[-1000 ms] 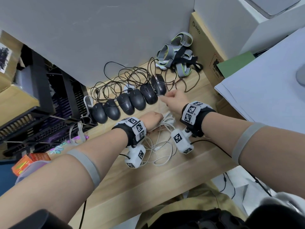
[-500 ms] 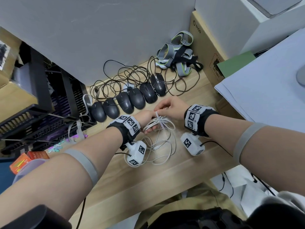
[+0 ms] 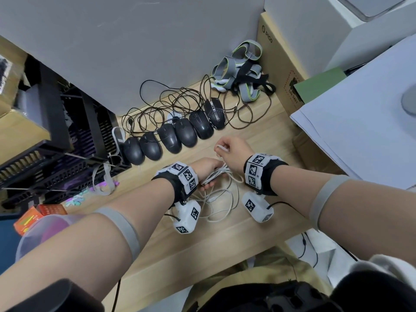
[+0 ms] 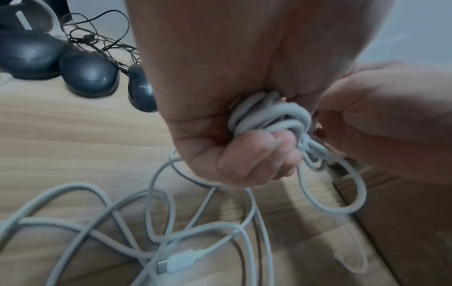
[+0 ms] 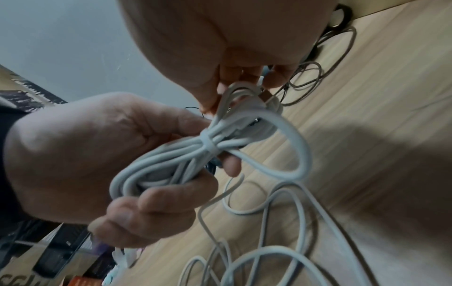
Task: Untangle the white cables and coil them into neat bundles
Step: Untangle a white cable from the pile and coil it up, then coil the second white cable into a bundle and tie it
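Observation:
My left hand (image 3: 208, 171) grips a coiled bundle of white cable (image 5: 176, 160) above the wooden desk, its fingers (image 4: 254, 156) curled round the loops (image 4: 269, 114). One turn of cable is wrapped tight across the bundle's middle. My right hand (image 3: 229, 149) is just beyond it and pinches the white cable end (image 3: 221, 148) by the bundle's far end (image 5: 247, 91). More white cable (image 3: 216, 203) lies in loose tangled loops on the desk below both wrists, with a USB plug (image 4: 176, 265) showing among them.
A row of black computer mice (image 3: 171, 136) with tangled dark cords (image 3: 171, 104) lies beyond the hands. Grey straps (image 3: 240, 70) sit by a cardboard box (image 3: 281, 64) at the back right. A black wire rack (image 3: 45, 154) stands left; white paper sheets (image 3: 360, 120) lie right.
My right hand drew back from the mice to the bundle, then lifted the cable end away from it. My left hand kept hold of the coil and shifted slightly left.

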The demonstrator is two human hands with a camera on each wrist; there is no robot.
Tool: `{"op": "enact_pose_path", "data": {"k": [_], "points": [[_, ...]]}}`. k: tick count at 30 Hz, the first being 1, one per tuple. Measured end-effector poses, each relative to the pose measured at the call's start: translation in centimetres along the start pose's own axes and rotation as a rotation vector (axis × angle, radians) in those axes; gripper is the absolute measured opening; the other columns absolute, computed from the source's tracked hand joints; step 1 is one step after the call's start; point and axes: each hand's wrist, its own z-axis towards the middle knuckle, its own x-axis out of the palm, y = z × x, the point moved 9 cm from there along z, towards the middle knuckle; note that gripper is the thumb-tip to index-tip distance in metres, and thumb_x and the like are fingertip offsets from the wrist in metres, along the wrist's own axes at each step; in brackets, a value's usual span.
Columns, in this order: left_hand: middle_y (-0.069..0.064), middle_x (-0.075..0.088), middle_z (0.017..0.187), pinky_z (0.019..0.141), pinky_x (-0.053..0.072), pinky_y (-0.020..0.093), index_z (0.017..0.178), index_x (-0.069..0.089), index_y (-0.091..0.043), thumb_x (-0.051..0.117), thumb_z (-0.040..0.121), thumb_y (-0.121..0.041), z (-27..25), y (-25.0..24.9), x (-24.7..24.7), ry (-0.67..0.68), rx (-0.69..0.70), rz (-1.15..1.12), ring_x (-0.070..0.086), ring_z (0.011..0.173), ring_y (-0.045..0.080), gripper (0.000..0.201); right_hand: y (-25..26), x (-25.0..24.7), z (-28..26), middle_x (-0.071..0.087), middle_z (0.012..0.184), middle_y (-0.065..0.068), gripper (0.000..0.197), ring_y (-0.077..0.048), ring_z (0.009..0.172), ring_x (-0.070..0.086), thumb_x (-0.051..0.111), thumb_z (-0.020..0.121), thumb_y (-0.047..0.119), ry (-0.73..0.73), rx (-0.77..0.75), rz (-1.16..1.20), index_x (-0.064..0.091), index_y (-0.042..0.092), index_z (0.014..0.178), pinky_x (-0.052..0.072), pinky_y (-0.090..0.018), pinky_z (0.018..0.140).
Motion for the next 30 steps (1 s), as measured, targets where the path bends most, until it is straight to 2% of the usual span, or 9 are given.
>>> {"op": "enact_pose_path", "data": {"k": [3,6,9,12,15,21,25,27,30], "points": [[0.002,0.042,0.048,0.036,0.032,0.014,0.074,0.062,-0.013,0.035,0.101,-0.036,0.6,0.3,0.1,0.0,-0.013,-0.111,0.039,0.033,0.014,0.045,-0.1,-1.2,-0.1,0.068,0.078,0.009,0.012,-0.014,0.074,0.063,0.059,0.088,0.034,-0.036,0.049,0.06,0.063,0.03,0.077,0.055,-0.037,0.079],[0.001,0.044,0.047,0.035,0.031,0.014,0.073,0.06,-0.013,0.035,0.101,-0.037,1.1,-0.5,-0.3,-0.065,0.035,-0.238,0.04,0.032,0.014,0.044,-2.4,-3.6,-1.4,0.065,0.098,0.01,0.012,-0.006,0.078,0.061,0.056,0.09,0.024,-0.241,0.157,0.225,0.06,0.031,0.1,0.053,-0.03,0.074],[0.005,0.055,0.053,0.037,0.045,0.02,0.078,0.062,-0.01,0.045,0.101,-0.033,2.3,-2.3,-0.4,-0.086,0.081,-0.293,0.052,0.038,0.016,0.037,-7.1,-4.0,-4.6,0.062,0.091,0.012,0.017,-0.012,0.077,0.062,0.049,0.079,0.024,-0.379,0.34,0.275,0.053,0.036,0.09,0.056,-0.036,0.075],[0.018,0.07,0.087,0.072,0.055,0.04,0.097,0.072,-0.006,0.063,0.091,-0.03,3.9,-5.3,0.1,-0.086,0.193,-0.233,0.065,0.073,0.03,0.027,-10.9,-3.4,-6.4,0.064,0.09,0.006,0.014,-0.016,0.073,0.061,0.048,0.081,0.019,-0.293,0.428,0.19,0.056,0.029,0.088,0.054,-0.03,0.072],[0.005,0.075,0.106,0.089,0.052,0.036,0.114,0.074,-0.022,0.063,0.089,-0.044,4.6,-8.4,0.9,-0.15,0.307,0.035,0.067,0.093,0.024,0.035,-13.6,-3.4,-7.1,0.064,0.086,0.006,0.011,-0.019,0.079,0.062,0.054,0.081,0.016,-0.205,0.448,0.117,0.057,0.026,0.084,0.051,-0.028,0.074],[0.0,0.071,0.087,0.068,0.053,0.022,0.107,0.073,-0.018,0.077,0.083,-0.019,6.8,-12.9,4.0,-0.165,0.405,0.068,0.066,0.079,0.015,0.024,-16.4,-3.9,-8.7,0.061,0.077,0.009,0.014,-0.014,0.07,0.06,0.055,0.081,0.011,-0.136,0.432,0.09,0.058,0.025,0.079,0.044,-0.022,0.064],[-0.002,0.059,0.072,0.041,0.042,0.01,0.107,0.065,-0.007,0.074,0.084,-0.003,7.3,-14.6,4.8,-0.285,0.442,0.025,0.056,0.043,-0.002,0.024,-17.5,-3.8,-9.3,0.062,0.078,0.01,0.018,-0.016,0.078,0.063,0.056,0.083,0.011,-0.075,0.431,0.059,0.057,0.027,0.075,0.049,-0.023,0.071],[-0.002,0.06,0.071,0.041,0.045,0.012,0.106,0.063,-0.004,0.073,0.084,-0.002,7.7,-14.8,5.1,-0.274,0.442,0.023,0.056,0.039,-0.003,0.023,-17.9,-4.1,-9.4,0.061,0.078,0.011,0.017,-0.016,0.08,0.062,0.056,0.084,0.011,-0.068,0.43,0.035,0.057,0.027,0.077,0.05,-0.024,0.075],[0.002,0.065,0.074,0.053,0.051,0.016,0.1,0.067,-0.004,0.068,0.085,0.003,8.0,-14.9,5.3,-0.221,0.442,0.057,0.061,0.054,0.005,0.016,-17.9,-4.9,-9.5,0.061,0.083,0.007,0.013,-0.018,0.08,0.061,0.054,0.085,0.014,-0.088,0.437,0.004,0.058,0.026,0.09,0.05,-0.025,0.075]]}}
